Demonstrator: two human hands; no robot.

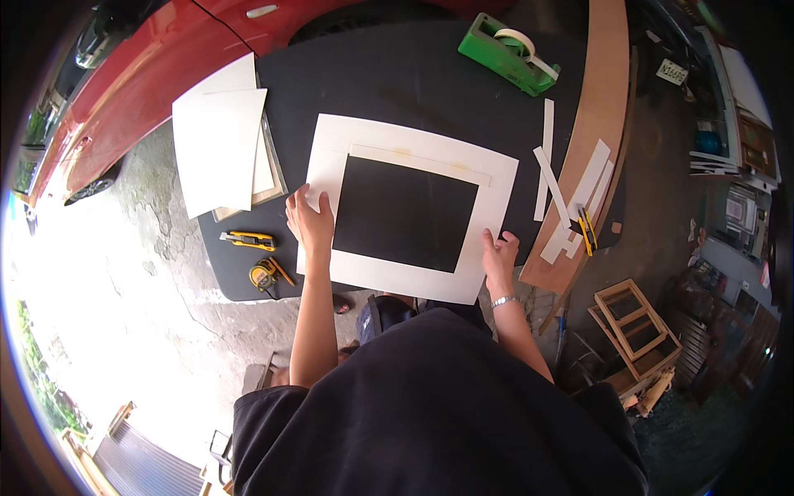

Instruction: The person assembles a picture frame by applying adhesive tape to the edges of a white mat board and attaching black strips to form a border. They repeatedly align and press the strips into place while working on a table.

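because the broad white rectangular card mount (397,276) at the centre of the picture looks thin, it could flex or crease if the two hands pull or press unevenly. a narrow white strip (422,163) lies along the upper side of its opening under two pale tan tape patches (460,164); it could lift or slide if that tape is weak or the border bends. the mount's lower edge seems to reach past the near rim of the black tabletop (380,66), so a slack grip on one side might let it tip.

the left border sits between the thumb and fingers of the bare left hand (310,223), left of centre: thumb over the white face, other fingers spread at the outer edge. right of centre, the bare right hand (499,258) has its thumb on the lower right border, other fingers curled outside the edge. both look clamped on the card, though their undersides are hidden.

farther out are a yellow-and-black utility knife (250,240) at left, loose white sheets (219,149) at upper left, a green tape dispenser (504,58) at upper right and slim white offcuts (547,124) at right.
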